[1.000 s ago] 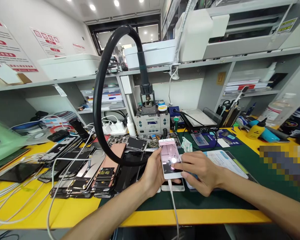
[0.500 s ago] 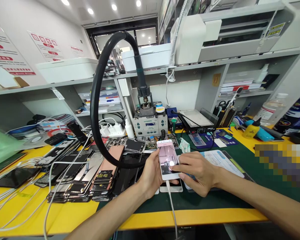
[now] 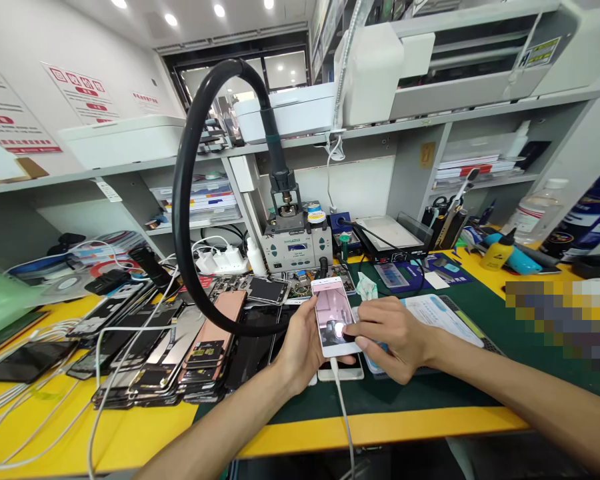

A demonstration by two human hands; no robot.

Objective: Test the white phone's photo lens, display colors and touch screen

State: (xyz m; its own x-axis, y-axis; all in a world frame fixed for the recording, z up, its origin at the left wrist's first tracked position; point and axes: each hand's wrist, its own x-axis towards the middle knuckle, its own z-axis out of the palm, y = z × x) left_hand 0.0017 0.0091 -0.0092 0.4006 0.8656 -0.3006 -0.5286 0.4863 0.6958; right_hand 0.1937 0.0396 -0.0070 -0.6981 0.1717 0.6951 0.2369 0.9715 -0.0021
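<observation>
My left hand (image 3: 296, 347) grips a white smartphone (image 3: 331, 312) from its left side, holding it above the green mat (image 3: 430, 387). Its screen is lit, showing a pinkish picture. A white cable (image 3: 344, 420) hangs from the phone's lower end toward me. My right hand (image 3: 387, 337) sits at the phone's lower right, its fingers curled and its thumb pressing on the bottom of the screen. Another white phone (image 3: 340, 372) lies flat on the mat under both hands.
A pile of phone screens and back covers (image 3: 180, 347) covers the yellow bench at left, with loose white cables (image 3: 40, 413). A thick black hose (image 3: 190, 200) arcs up to a rework station (image 3: 295, 247). Bottles and tools (image 3: 500, 253) stand at right. Shelves hold printers.
The view has drifted slightly, so everything sits a little more to the left. My hands and the phone keep the same pose; my right thumb stays on the lower screen.
</observation>
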